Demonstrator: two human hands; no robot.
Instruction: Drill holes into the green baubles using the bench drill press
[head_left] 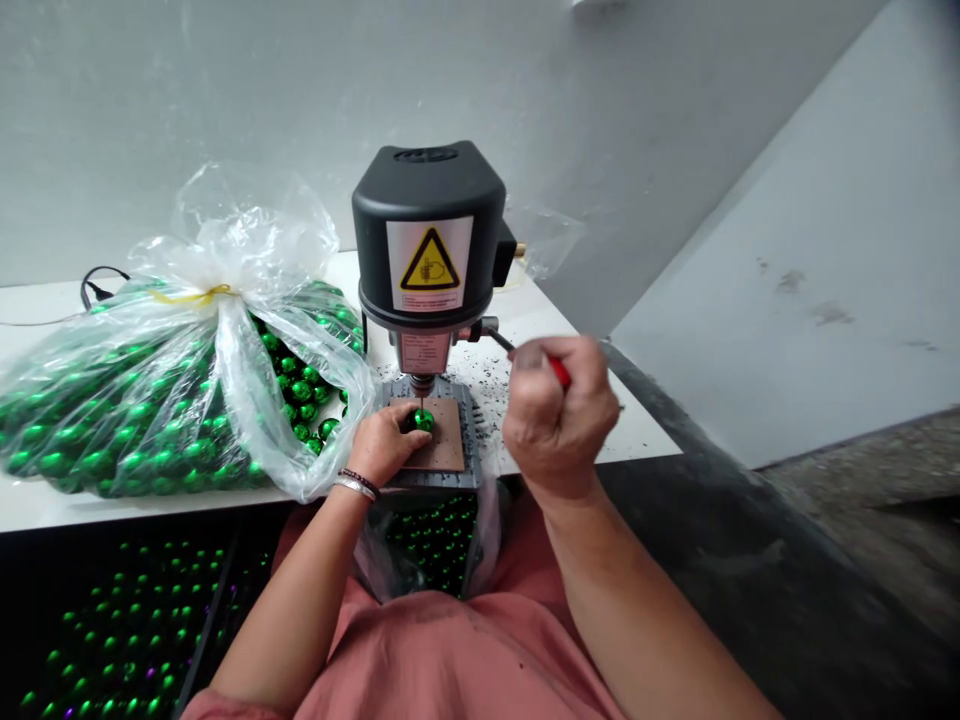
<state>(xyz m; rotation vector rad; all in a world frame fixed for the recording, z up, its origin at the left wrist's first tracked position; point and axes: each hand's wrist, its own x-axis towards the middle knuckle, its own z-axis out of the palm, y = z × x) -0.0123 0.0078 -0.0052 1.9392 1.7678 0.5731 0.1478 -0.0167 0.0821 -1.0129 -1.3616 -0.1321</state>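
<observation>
A black bench drill press (pixel 429 240) with a yellow warning sticker stands on the white table. My left hand (pixel 384 440) pinches a shiny green ball (pixel 424 420) on a brown board (pixel 447 440) that lies on the machine's grey base (pixel 471 478). The thin drill bit (pixel 421 404) comes straight down to the top of the ball; whether it has entered cannot be made out. My right hand (pixel 561 408) is closed around the red-ended feed lever (pixel 501 340) at the right side of the press.
A clear plastic bag (pixel 225 400) of green balls, tied with yellow string, lies left on the white table (pixel 637 440). Dark shavings surround the base. Another bag (pixel 431 540) of green balls is at my lap, and more balls (pixel 135 620) lie below left.
</observation>
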